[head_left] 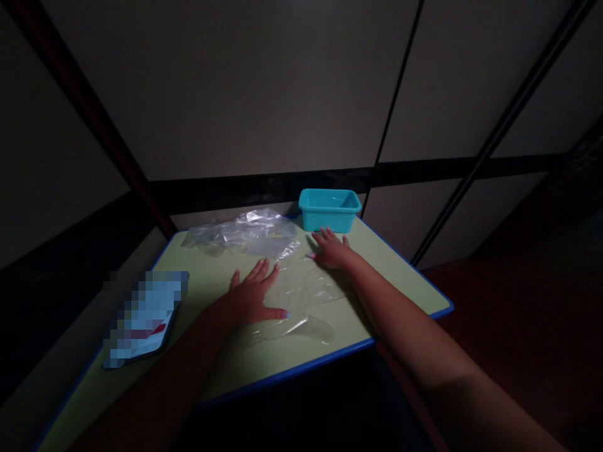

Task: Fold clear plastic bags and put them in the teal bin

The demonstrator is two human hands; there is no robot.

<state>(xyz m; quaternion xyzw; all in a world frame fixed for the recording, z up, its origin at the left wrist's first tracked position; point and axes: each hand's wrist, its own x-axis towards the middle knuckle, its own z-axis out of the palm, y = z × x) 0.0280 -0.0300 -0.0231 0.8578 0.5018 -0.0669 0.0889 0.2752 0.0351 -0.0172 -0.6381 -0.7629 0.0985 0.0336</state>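
Note:
A thin clear plastic sheet or bag (299, 292) lies spread on the pale green table (396, 267). My left hand (252, 298) is at its left side, palm down with the fingers spread and nothing gripped. At the sheet's upper right, my right hand (331, 249) reaches over it with fingers apart, also holding nothing. Just beyond the right fingertips stands a turquoise plastic basin (331, 216); the part of its inside that shows holds nothing visible. More crumpled clear plastic (249, 232) lies along the back of the table, left of the basin.
A flat device with a blurred bright screen (146, 317) rests near the table's left edge. The table has a blue rim (292, 373). Pale panels with dark strips rise directly behind it, and a dark reddish floor shows at the right.

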